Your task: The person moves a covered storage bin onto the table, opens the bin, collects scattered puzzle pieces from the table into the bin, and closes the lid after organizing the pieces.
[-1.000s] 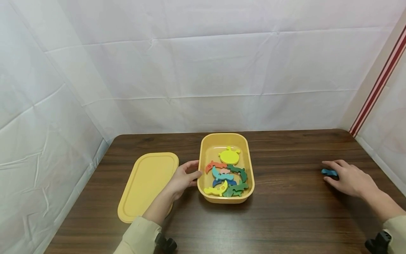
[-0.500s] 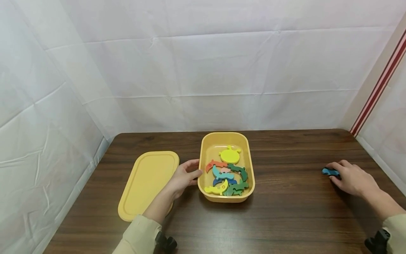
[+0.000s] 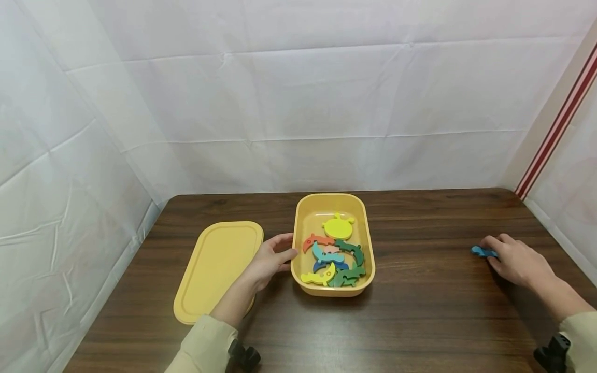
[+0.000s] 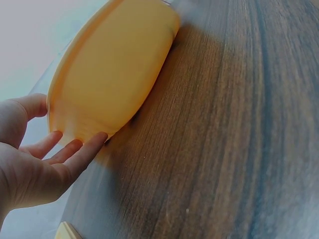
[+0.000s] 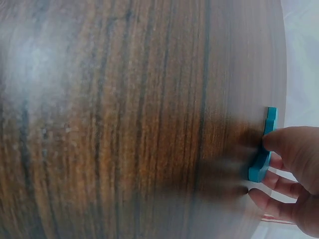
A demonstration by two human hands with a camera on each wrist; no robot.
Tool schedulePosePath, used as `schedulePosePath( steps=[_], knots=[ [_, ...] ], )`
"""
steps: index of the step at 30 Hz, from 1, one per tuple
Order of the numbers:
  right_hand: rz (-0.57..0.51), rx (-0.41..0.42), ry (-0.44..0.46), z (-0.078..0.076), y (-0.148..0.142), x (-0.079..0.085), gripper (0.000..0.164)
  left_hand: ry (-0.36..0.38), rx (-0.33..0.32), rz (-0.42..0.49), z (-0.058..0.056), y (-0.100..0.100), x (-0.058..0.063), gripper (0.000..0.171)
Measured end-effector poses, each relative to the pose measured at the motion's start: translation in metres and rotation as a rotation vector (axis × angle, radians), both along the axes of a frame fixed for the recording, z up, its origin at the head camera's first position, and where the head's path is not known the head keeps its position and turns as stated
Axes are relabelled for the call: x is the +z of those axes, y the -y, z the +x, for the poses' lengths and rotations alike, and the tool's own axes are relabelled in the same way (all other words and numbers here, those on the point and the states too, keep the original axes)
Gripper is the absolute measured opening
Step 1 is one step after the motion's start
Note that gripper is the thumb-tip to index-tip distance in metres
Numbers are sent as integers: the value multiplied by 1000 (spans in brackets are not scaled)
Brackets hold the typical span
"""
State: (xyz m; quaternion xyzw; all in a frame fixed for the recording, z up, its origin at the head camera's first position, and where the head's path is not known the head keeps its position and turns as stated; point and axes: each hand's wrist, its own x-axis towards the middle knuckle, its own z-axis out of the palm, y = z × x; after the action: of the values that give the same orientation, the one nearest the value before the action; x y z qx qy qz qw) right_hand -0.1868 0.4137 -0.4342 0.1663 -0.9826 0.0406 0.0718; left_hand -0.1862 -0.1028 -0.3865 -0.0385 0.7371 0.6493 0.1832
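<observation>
In the head view, a yellow plastic box (image 3: 368, 233) stands mid-table, holding several animal-shaped toy pieces. A bright yellow turtle piece (image 3: 338, 228) lies at its far end; red, light blue (image 3: 327, 255), dark blue, green and yellow (image 3: 319, 277) pieces overlap nearer. My left hand (image 3: 269, 261) rests against the box's left wall, thumb at the rim, fingers fairly straight along the outside. Far to the right, my right hand (image 3: 520, 261) pinches a slim blue toy piece (image 5: 258, 168) between thumb and fingers. Whether that piece touches the table is hard to tell.
A flat yellow lid (image 3: 219, 269) lies left of the box, partly behind my left forearm. The dark wooden table (image 3: 420, 321) ends at a white cloth backdrop (image 3: 298, 103). A red-striped edge (image 3: 559, 119) runs along the right side.
The blue piece has turned slightly in my right hand, and more of it shows past the fingertips. The right hand has shifted a little. My left hand and the box stay in place.
</observation>
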Motion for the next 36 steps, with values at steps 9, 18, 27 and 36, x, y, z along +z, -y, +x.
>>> schedulePosePath(
  steps=[9, 18, 27, 36],
  knots=[
    [3, 13, 1, -2, 1, -3, 25, -4, 15, 7, -14, 4, -27, 50],
    [-7, 30, -24, -2, 3, -2, 23, -21, 21, 16, -15, 4, -31, 49],
    [-10, 39, -39, -6, 9, 0, 20, -24, 17, 18, -15, 4, -32, 50],
    [-8, 67, -52, -11, 25, 4, 21, -28, 17, 20, -16, 4, -33, 50]
  ],
)
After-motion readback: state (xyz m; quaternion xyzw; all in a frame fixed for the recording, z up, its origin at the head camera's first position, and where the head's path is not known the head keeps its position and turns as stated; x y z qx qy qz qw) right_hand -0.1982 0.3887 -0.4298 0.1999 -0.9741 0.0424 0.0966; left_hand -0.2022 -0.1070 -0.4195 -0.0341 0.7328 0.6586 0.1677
